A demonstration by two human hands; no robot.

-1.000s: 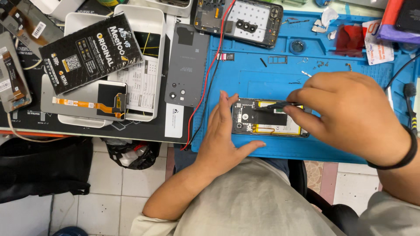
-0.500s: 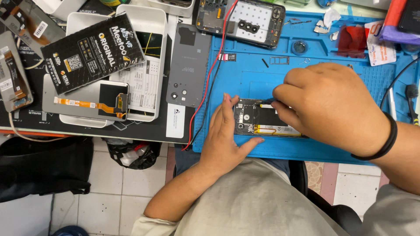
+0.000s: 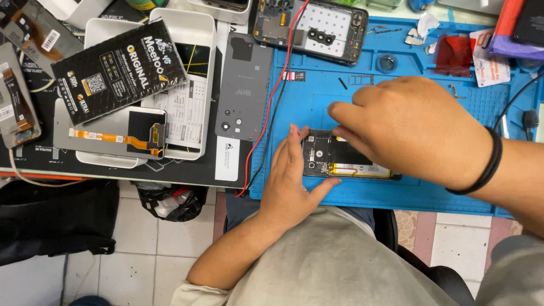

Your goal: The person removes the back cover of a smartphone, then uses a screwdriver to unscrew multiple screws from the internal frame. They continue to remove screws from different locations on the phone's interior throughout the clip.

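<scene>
An opened phone (image 3: 321, 156) with its back off lies on the blue work mat (image 3: 317, 96), showing a dark board and a yellow-edged battery (image 3: 362, 169). My left hand (image 3: 294, 181) braces the phone's left end, fingers against the short side and thumb along the near edge. My right hand (image 3: 413, 127), with a black band (image 3: 491, 164) on the wrist, hovers over the phone and covers most of it. Its fingertips point left past the phone's far edge. Whether they pinch a tool is hidden.
A grey back cover (image 3: 243, 85) lies left of the mat, crossed by red and black wires (image 3: 272, 113). Another stripped phone frame (image 3: 317, 25) sits at the mat's far edge. A white tray (image 3: 198, 34), a black box (image 3: 113, 68) and a display panel (image 3: 113, 136) crowd the left. A black bag (image 3: 51, 221) is on the floor.
My right hand has moved left and away from me across the phone; the thin tool seen in its fingers earlier is no longer visible. My left hand has stayed on the phone's left end.
</scene>
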